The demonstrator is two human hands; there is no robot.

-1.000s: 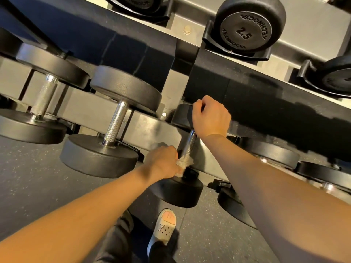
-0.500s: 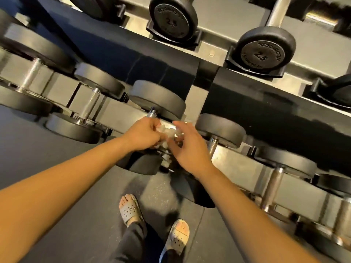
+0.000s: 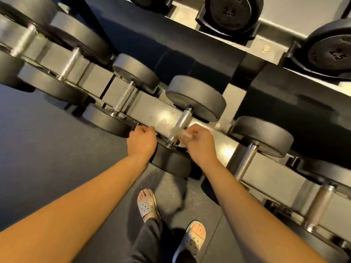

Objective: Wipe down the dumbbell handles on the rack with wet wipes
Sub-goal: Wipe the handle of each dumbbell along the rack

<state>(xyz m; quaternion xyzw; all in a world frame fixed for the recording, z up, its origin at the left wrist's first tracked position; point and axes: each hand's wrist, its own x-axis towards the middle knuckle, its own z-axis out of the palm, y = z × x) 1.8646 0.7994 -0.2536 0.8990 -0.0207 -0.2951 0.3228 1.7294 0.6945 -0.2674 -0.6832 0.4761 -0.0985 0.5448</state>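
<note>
Now wipe [image 3: 178, 132] inside right grip [image 3: 199, 144]

Black dumbbell heads [image 3: 195, 97], knurled silver handle [image 3: 183, 118], whitish wipe [image 3: 179, 132] — beige perforated sandals [image 3: 147, 205] on speckled grey floor [image 3: 47, 149].

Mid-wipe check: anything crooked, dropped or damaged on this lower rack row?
Nothing stands out. The dumbbells in view sit straight on the rack, and the right hand pinches the wet wipe against the handle's near end. The left hand is curled beside it, holding nothing visible. Far-left dumbbells are too blurred to judge.
</note>
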